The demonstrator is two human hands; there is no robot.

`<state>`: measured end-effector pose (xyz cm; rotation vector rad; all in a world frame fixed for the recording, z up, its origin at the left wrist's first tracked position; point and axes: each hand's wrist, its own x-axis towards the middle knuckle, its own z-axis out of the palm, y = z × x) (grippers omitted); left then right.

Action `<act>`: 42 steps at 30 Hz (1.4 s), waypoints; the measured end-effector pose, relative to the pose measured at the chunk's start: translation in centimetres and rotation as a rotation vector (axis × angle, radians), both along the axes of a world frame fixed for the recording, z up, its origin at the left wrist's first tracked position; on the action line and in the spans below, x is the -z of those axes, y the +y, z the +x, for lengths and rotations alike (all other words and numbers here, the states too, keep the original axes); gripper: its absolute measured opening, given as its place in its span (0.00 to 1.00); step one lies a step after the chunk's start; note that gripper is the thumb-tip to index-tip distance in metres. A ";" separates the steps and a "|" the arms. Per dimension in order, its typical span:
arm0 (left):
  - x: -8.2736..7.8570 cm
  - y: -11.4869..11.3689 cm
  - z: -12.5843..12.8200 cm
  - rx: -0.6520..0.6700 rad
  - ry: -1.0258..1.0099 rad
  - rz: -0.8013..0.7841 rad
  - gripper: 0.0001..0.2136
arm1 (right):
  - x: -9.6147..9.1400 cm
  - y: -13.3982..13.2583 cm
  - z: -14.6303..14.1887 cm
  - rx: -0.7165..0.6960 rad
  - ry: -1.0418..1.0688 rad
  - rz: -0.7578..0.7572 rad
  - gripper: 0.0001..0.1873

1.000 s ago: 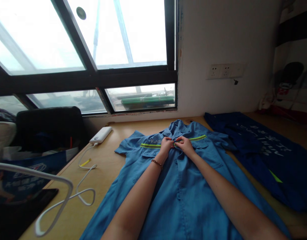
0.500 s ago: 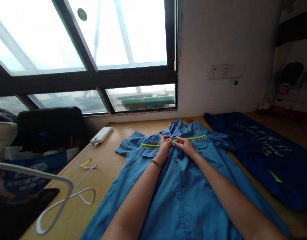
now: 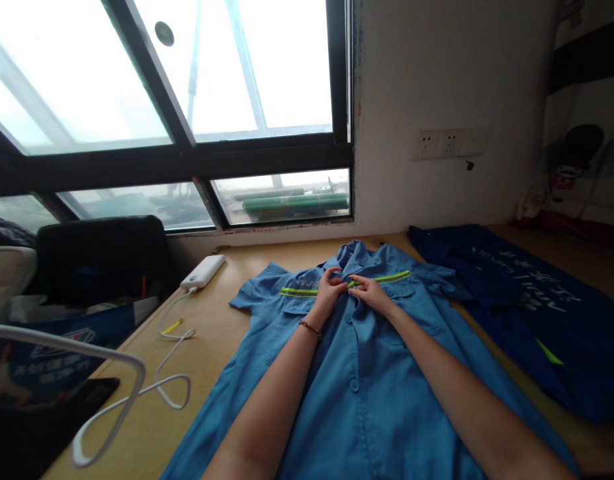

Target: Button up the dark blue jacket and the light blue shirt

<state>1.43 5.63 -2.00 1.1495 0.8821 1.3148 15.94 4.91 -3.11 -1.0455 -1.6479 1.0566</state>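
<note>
A blue short-sleeved work shirt [image 3: 401, 393] with a yellow-green reflective stripe across the chest lies spread on the wooden table, collar toward the wall. My left hand [image 3: 330, 291], a beaded bracelet on its wrist, pinches the front placket at stripe height. Close beside it, my right hand [image 3: 369, 293] grips the other side of the placket, thumb and fingers closed on the cloth. The fingertips of both hands nearly meet and hide whatever lies between them. Lower on the placket, buttons [image 3: 354, 385] show.
At the right lies a dark blue garment [image 3: 517, 300] with white lettering, touching the shirt's sleeve. A white power bank [image 3: 205, 272] with a white cable [image 3: 174, 357] sits left on the table [image 3: 211, 340]. Beyond the left edge stand a black chair [image 3: 104, 253] and a bag [image 3: 41, 367].
Both hands stay at the same spot on the placket. The left fingers have shifted slightly, with the index finger more arched. The view has moved a little.
</note>
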 end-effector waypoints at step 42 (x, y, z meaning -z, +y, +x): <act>-0.2 0.2 -0.4 0.062 -0.022 -0.080 0.17 | -1.3 -2.9 -1.4 0.248 -0.625 0.529 0.19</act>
